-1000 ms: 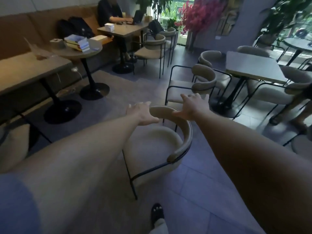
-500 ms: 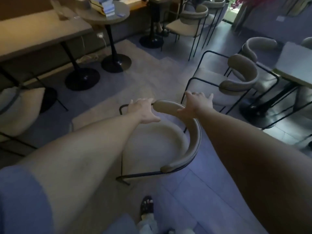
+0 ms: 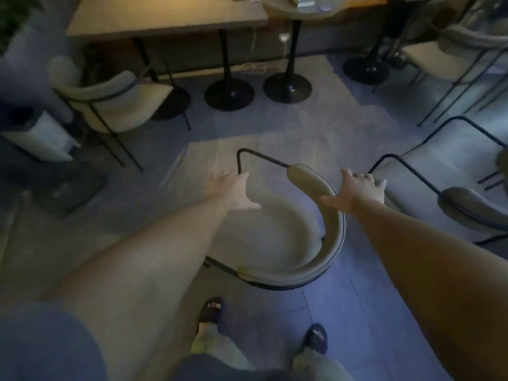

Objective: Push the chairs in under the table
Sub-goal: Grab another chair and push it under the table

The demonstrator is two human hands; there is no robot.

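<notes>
A chair (image 3: 277,237) with a round beige seat, a curved padded backrest and a thin black frame stands on the floor right in front of me. Its open front faces the long wooden table (image 3: 165,20) at the top of the view. My right hand (image 3: 357,192) holds the backrest on its right side, thumb inside and fingers over the outer edge. My left hand (image 3: 233,192) hovers over the seat's left side, fingers spread, fingertips at the black arm rail. A floor gap separates chair and table.
A second beige chair (image 3: 110,97) sits half under the table's left end. Two more chairs (image 3: 456,171) (image 3: 453,53) stand on the right. Black pedestal bases (image 3: 229,93) (image 3: 287,86) stand under the tables. A white bin (image 3: 41,136) is at left. My sandalled feet (image 3: 210,309) are below.
The view has swung left and down toward the long table. The chair has turned with it. My left hand has come off the backrest and now reaches the black rail.
</notes>
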